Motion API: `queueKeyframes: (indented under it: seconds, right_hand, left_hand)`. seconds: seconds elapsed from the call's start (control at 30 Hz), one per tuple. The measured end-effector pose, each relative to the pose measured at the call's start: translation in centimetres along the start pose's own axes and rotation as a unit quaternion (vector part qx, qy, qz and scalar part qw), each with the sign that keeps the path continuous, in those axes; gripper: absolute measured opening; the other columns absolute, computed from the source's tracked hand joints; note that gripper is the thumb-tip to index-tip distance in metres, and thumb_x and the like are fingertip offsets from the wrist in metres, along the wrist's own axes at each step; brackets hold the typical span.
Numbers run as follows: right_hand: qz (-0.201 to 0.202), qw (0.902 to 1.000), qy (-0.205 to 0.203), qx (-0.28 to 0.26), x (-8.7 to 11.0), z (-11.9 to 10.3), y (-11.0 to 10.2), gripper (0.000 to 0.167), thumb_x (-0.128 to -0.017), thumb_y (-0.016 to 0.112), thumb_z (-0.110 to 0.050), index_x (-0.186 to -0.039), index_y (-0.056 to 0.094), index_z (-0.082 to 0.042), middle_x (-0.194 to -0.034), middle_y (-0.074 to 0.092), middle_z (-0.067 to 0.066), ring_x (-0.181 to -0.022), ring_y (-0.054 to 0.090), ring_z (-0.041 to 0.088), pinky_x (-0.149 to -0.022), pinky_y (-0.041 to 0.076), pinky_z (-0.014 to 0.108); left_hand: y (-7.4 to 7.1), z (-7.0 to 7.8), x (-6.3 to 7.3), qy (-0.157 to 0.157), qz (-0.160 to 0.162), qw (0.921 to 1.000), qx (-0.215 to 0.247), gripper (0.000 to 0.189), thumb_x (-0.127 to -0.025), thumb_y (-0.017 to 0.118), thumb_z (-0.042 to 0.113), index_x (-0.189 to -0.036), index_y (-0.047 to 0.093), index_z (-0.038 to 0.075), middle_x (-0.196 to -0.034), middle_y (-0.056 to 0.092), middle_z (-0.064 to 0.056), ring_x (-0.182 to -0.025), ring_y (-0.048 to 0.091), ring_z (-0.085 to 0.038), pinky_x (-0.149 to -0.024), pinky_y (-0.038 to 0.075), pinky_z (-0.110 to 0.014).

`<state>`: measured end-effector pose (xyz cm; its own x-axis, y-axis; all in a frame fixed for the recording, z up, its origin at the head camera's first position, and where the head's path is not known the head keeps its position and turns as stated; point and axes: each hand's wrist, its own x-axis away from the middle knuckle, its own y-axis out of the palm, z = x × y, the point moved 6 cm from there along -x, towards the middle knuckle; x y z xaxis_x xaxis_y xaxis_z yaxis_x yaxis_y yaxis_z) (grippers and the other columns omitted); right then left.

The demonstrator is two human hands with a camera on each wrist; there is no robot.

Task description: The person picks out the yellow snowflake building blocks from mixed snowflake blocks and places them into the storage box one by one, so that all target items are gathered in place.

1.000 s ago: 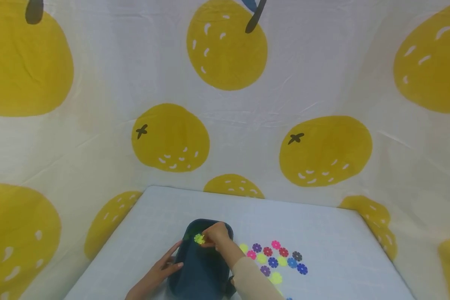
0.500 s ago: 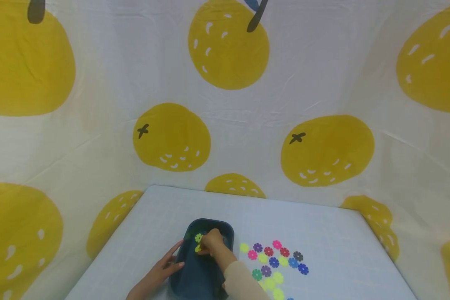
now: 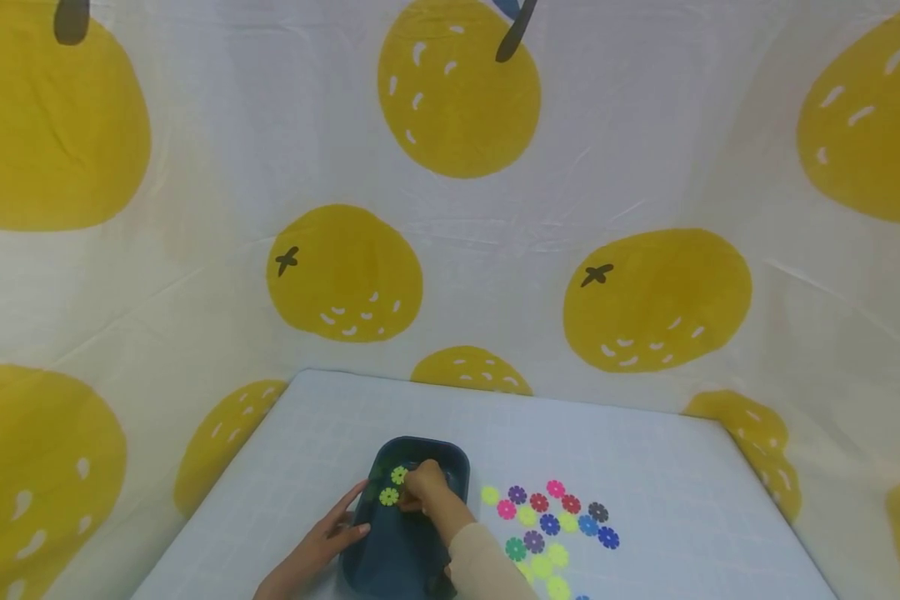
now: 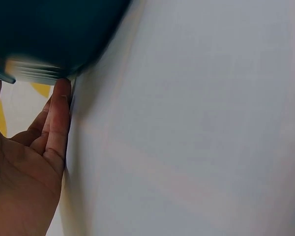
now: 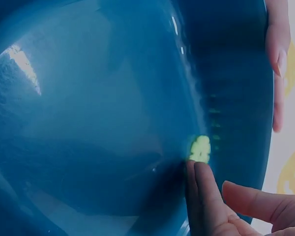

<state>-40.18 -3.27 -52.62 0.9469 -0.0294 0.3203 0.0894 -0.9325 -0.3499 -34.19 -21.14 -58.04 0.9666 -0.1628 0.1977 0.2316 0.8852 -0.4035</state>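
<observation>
Touching a yellow-green flower disc inside the blue tub, the right hand has two straight fingers side by side, thumb apart. Another disc lies near it. The left hand rests spread fingers against the tub's side; coloured discs lie on the worktop beyond.

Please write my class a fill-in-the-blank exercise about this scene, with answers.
The person's ____ grip touches the outside of the basin.
In the head view, ____ yellow-green pieces show inside the basin.
Multicoloured pieces lie on the table to the basin's ____.
Fruits printed on the cloth are ____.
Missing words: left; two; right; yellow.
</observation>
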Motion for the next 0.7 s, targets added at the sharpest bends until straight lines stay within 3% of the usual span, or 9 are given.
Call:
queueKeyframes:
  seconds: [0.17,0.33,0.7]
  right_hand:
    - [-0.013,0.9998,0.01,0.013,-0.1,0.3,-0.1,0.064,-0.083,0.053,0.015,-0.139,0.024,0.028,-0.074,0.071,0.023,-0.069,0.074,0.034,-0.051,0.054,0.024]
    - [-0.023,0.9996,0.018,0.0,0.2,0.2,-0.2,0.063,-0.088,0.051,0.012,-0.141,0.02,0.028,-0.075,0.072,0.023,-0.07,0.074,0.035,-0.059,0.059,0.031]
    - [-0.031,0.9976,-0.005,-0.062,0.7,-0.4,-1.0,0.042,-0.089,0.048,0.011,-0.127,0.04,0.027,-0.088,0.066,0.03,-0.082,0.072,0.042,-0.069,0.062,0.046]
  left_hand:
    - [0.0,0.0,0.1,-0.006,0.003,1.0,0.002,0.073,-0.097,0.061,0.045,-0.158,0.026,0.026,-0.148,0.043,-0.027,-0.126,0.049,-0.045,-0.096,0.045,-0.066]
    - [0.0,0.1,0.1,-0.006,0.003,1.0,-0.003,0.074,-0.096,0.061,0.045,-0.158,0.026,0.025,-0.145,0.046,-0.026,-0.124,0.052,-0.042,-0.095,0.046,-0.065]
    - [0.0,0.1,0.0,-0.014,0.021,0.9995,-0.021,0.073,-0.095,0.062,0.047,-0.157,0.029,0.027,-0.148,0.044,-0.027,-0.124,0.051,-0.046,-0.095,0.044,-0.068]
